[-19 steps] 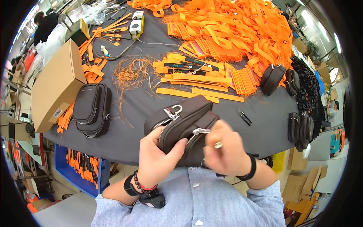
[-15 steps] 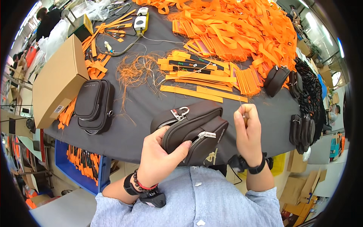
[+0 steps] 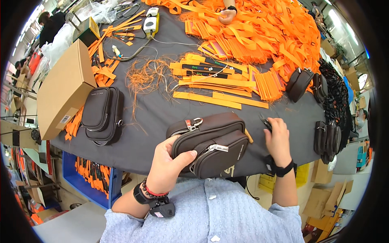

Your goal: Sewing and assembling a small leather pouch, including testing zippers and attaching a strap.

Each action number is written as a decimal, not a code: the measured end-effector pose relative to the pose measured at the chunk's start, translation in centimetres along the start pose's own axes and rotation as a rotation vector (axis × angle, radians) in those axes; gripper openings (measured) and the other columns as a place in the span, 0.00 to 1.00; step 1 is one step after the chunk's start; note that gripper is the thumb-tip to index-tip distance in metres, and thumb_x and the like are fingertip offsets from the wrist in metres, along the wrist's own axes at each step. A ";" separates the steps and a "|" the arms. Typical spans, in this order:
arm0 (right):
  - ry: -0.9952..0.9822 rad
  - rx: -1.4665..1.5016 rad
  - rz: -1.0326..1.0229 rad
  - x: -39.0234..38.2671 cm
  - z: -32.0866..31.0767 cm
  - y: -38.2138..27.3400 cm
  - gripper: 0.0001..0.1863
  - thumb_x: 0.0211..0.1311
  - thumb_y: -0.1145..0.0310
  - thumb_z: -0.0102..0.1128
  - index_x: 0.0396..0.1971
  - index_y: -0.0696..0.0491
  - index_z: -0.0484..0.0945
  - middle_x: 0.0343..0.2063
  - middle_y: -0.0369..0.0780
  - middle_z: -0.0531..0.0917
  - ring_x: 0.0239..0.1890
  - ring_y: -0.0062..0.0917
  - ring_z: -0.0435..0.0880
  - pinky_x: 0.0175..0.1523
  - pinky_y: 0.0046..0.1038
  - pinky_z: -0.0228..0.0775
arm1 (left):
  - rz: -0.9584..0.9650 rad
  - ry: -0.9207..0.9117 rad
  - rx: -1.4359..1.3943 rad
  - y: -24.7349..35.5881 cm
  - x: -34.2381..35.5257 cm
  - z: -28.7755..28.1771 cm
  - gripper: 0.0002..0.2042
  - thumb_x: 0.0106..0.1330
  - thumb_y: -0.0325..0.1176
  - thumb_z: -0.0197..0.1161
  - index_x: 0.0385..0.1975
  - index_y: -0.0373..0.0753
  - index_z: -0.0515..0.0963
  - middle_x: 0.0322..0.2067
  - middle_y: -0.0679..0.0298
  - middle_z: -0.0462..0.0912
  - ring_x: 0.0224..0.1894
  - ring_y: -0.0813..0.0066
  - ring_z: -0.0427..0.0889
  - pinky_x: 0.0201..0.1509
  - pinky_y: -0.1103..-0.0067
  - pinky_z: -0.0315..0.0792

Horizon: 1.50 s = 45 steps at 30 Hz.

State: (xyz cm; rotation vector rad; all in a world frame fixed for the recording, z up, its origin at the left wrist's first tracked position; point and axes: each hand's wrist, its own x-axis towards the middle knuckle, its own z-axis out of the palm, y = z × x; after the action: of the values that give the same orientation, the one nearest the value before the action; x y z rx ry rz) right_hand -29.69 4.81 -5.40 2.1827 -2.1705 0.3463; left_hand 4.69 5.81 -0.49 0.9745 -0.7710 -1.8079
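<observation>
My left hand (image 3: 164, 166) grips a dark brown zippered bag (image 3: 219, 141) in front of me. Its fingers reach into the open main zip and are hidden, while the thumb presses on the front pocket. That pocket's zip is partly open, with a silver puller (image 3: 218, 148). To the right of the bag, my right hand (image 3: 278, 137) is closed on a small black pointed tool (image 3: 265, 121), low over the table; its exact kind is unclear. A thin tan stick (image 3: 249, 137) shows at the bag's right edge.
Orange strips (image 3: 219, 79) and loose thread (image 3: 146, 77) lie beyond the bag, backed by an orange webbing heap (image 3: 251, 32). Another person's hand (image 3: 227, 16) rests there. A finished-looking bag (image 3: 101, 115) and cardboard box (image 3: 67, 89) stand left; small dark bags (image 3: 300, 85) sit right.
My right hand has gone from a raised pinch down toward the table and now has the black tool. The held bag has tilted slightly. Another person's hand has appeared at the webbing heap.
</observation>
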 end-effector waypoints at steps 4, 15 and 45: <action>-0.009 0.022 0.041 -1.3 1.3 2.9 0.17 0.54 0.74 0.66 0.46 0.55 0.78 0.43 0.42 0.77 0.48 0.39 0.76 0.51 0.39 0.67 | 0.077 -0.058 0.248 -1.4 1.2 -1.1 0.13 0.61 0.24 0.63 0.46 0.28 0.79 0.39 0.64 0.84 0.41 0.83 0.79 0.47 0.82 0.74; 0.089 0.310 0.038 -0.7 0.2 3.7 0.05 0.59 0.78 0.57 0.35 0.61 0.78 0.33 0.47 0.78 0.39 0.44 0.79 0.46 0.40 0.73 | -0.062 -0.240 0.314 -1.1 1.3 -2.8 0.16 0.61 0.22 0.66 0.49 0.25 0.76 0.42 0.61 0.84 0.44 0.81 0.80 0.50 0.82 0.75; 0.125 0.734 0.334 -1.0 -0.9 -0.7 0.12 0.61 0.72 0.64 0.42 0.61 0.75 0.29 0.43 0.81 0.29 0.25 0.81 0.38 0.25 0.74 | 0.023 -0.454 0.507 -1.1 1.0 -4.2 0.15 0.63 0.23 0.67 0.49 0.26 0.79 0.41 0.63 0.85 0.42 0.83 0.78 0.48 0.83 0.73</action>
State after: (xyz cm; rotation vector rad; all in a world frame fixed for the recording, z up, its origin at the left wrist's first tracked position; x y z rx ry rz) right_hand -29.07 6.02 -4.62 1.9411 -2.6052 1.4508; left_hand 7.58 4.90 -3.81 0.8602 -1.5713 -1.8760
